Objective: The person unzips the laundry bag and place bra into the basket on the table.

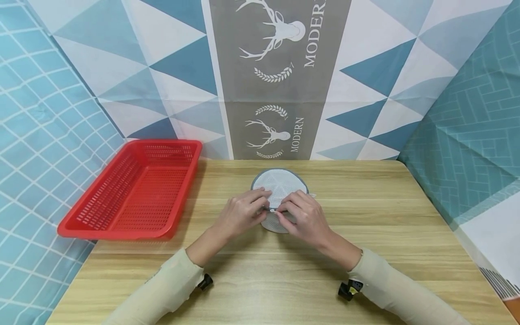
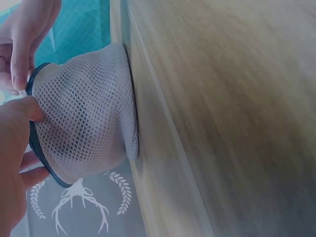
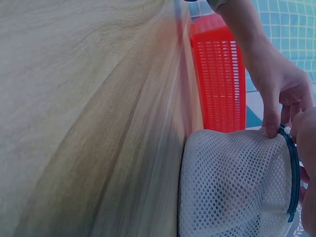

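Note:
A white mesh laundry bag (image 1: 280, 180) with dark grey edging stands on the table, its round top facing up. My left hand (image 1: 243, 210) pinches the near side of the rim, and its thumb (image 2: 32, 108) presses on the mesh in the left wrist view. Just across from it, my right hand (image 1: 304, 214) pinches the small white zipper pull (image 1: 272, 210) at the dark zipper band (image 3: 292, 173). The fingertips of both hands are close together there. Through the mesh wall (image 2: 81, 113) no contents show clearly.
A red plastic basket (image 1: 134, 230) with slotted walls stands at the table's left. The wooden table (image 1: 260, 280) ends at a patterned backdrop (image 1: 280, 99) behind the bag. Tile-patterned sheets (image 1: 36, 149) hang at the sides.

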`<state>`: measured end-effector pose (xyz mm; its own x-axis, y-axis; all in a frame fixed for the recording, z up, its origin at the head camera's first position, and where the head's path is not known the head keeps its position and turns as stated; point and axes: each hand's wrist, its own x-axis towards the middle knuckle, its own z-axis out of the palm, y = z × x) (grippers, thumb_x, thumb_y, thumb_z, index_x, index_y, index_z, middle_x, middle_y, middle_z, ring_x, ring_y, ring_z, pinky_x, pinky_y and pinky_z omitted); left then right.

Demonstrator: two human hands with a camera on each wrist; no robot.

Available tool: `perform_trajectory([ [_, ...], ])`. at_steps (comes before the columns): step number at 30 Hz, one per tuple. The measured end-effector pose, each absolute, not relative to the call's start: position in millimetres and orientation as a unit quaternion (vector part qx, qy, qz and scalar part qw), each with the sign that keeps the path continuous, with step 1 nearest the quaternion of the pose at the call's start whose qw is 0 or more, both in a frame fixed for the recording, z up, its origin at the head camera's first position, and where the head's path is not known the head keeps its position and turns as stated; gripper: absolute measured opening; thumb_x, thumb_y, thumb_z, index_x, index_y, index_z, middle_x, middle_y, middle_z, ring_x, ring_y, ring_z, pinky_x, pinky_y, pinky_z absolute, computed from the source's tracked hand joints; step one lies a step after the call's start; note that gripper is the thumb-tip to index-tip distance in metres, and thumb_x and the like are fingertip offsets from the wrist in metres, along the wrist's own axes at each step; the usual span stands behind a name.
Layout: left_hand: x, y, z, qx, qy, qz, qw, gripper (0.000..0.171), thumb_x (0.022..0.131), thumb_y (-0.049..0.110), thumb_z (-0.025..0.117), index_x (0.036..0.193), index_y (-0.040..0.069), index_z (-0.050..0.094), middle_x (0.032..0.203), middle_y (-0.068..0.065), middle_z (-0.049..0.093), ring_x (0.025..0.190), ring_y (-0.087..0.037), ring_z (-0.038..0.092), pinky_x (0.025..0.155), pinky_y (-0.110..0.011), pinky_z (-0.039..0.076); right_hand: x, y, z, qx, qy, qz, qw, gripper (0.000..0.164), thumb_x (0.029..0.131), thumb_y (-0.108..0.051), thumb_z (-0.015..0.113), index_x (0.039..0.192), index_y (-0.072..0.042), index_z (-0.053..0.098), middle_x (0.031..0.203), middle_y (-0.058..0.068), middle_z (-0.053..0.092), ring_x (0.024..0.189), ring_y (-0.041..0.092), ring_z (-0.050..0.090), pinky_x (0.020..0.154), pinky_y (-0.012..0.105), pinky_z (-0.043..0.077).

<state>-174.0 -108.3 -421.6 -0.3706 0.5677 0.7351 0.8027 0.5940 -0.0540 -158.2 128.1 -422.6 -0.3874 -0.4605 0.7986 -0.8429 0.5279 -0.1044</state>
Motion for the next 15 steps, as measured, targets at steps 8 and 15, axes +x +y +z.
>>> perform_trajectory([
  [8, -174.1, -110.0, -422.4, -0.43, -0.813, -0.169, 0.353, 0.025, 0.078, 0.002, 0.092, 0.09, 0.01, 0.072, 0.119, -0.011, 0.087, 0.112, -0.031, 0.087, 0.089, -0.04, 0.073, -157.1, 129.6, -422.9, 0.413, -0.795, 0.254, 0.365, 0.012, 0.085, -0.006, 0.09, 0.09, -0.01, 0.081, 0.092, 0.001, 0.077, 0.089, 0.02, 0.069, 0.076, 0.034, 0.061],
  [15, -174.9, -113.1, -423.4, -0.423, -0.817, -0.181, 0.347, 0.025, 0.077, -0.001, 0.09, 0.088, 0.011, 0.071, 0.117, -0.011, 0.088, 0.112, -0.03, 0.087, 0.091, -0.041, 0.072, -158.4, 133.1, -424.2, 0.408, -0.796, 0.254, 0.369, 0.013, 0.084, -0.008, 0.091, 0.091, -0.011, 0.081, 0.091, 0.001, 0.077, 0.09, 0.02, 0.07, 0.071, 0.034, 0.058],
])
